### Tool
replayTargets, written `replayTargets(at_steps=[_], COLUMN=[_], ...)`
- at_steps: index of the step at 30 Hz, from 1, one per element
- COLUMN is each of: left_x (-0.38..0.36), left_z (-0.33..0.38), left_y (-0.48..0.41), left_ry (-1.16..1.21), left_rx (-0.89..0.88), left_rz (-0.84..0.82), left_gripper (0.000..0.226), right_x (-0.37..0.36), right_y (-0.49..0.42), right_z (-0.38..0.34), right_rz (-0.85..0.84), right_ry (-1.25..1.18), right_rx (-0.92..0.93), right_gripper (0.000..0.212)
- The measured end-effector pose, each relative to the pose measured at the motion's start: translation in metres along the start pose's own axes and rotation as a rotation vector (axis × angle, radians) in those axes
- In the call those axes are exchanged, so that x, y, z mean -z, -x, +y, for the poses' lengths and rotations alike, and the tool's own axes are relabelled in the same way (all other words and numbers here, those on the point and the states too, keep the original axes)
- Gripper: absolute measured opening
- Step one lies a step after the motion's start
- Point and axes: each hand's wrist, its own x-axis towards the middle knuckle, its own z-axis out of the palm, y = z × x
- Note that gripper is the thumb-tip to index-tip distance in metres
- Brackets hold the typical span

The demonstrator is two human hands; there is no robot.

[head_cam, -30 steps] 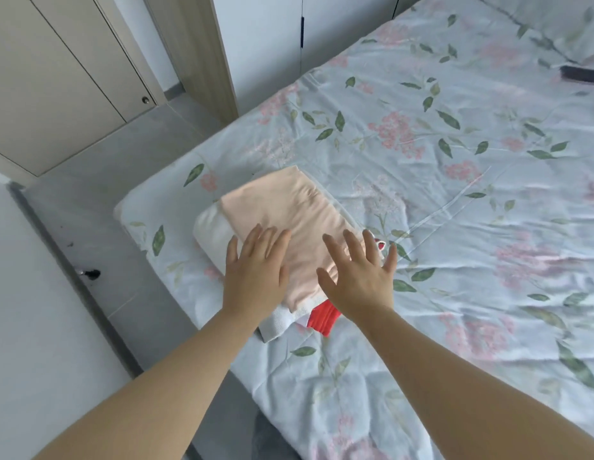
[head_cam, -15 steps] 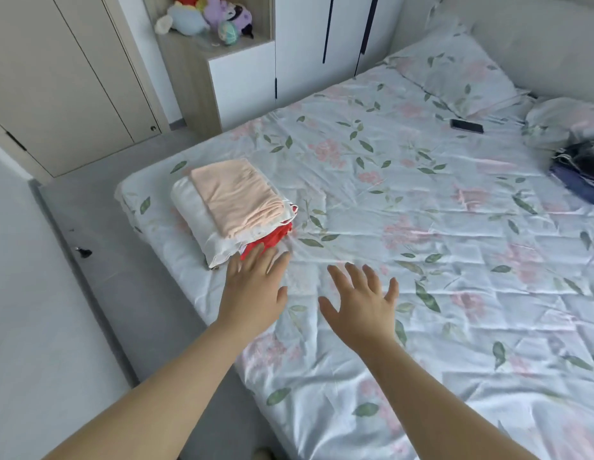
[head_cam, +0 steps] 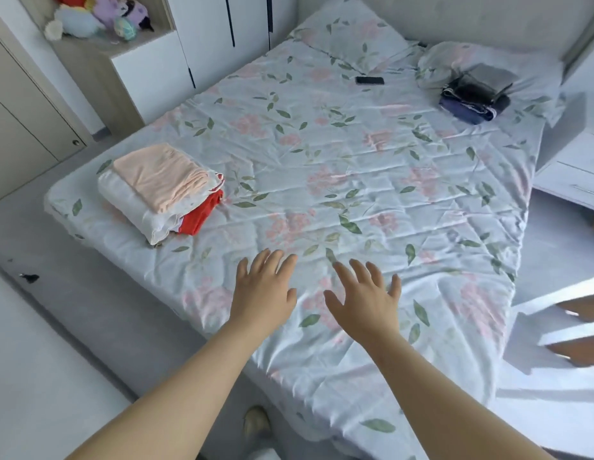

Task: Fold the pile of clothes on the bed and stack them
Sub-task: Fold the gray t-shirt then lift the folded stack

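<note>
A stack of folded clothes (head_cam: pixel 159 190) sits near the left corner of the floral bed (head_cam: pixel 355 200): a peach piece on top, white under it, red at the bottom. A second, dark folded stack (head_cam: pixel 475 94) lies at the far right by the pillows. My left hand (head_cam: pixel 264 287) and my right hand (head_cam: pixel 363 297) hover over the near part of the bed with fingers spread, palms down, holding nothing. Both hands are well to the right of and nearer than the peach stack.
A black phone (head_cam: pixel 369 80) lies near the pillow (head_cam: pixel 352 38). Plush toys (head_cam: pixel 99 14) sit on a cabinet at the upper left. A white drawer unit (head_cam: pixel 574 174) stands at the right. Grey floor runs along the bed's left side.
My hands have left the peach stack and drawn back toward me, to the right. The view has lifted and widened, so the whole bed and the dark stack now show.
</note>
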Motion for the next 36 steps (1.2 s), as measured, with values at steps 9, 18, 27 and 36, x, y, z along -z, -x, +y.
replayTargets(at_steps=[9, 18, 27, 36], left_x=[-0.045, -0.060, -0.063, -0.086], left_z=[0.208, 0.338, 0.397, 0.517], left_y=[0.035, 0.064, 0.049, -0.070], left_ry=[0.026, 0.050, 0.020, 0.001], left_rx=[-0.002, -0.035, -0.114, -0.112], left_rz=[-0.043, -0.099, -0.172, -0.172], left_gripper=[0.057, 0.055, 0.056, 0.056], right_x=[0.017, 0.032, 0.047, 0.101], right_y=[0.083, 0.146, 0.159, 0.070], right_z=[0.192, 0.307, 0.370, 0.522], right_rz=[-0.025, -0.065, -0.043, 0.005], right_ry=[-0.023, -0.012, -0.053, -0.042], right_rx=[-0.028, -0.071, -0.150, -0.124], right_gripper=[0.055, 0.055, 0.055, 0.056])
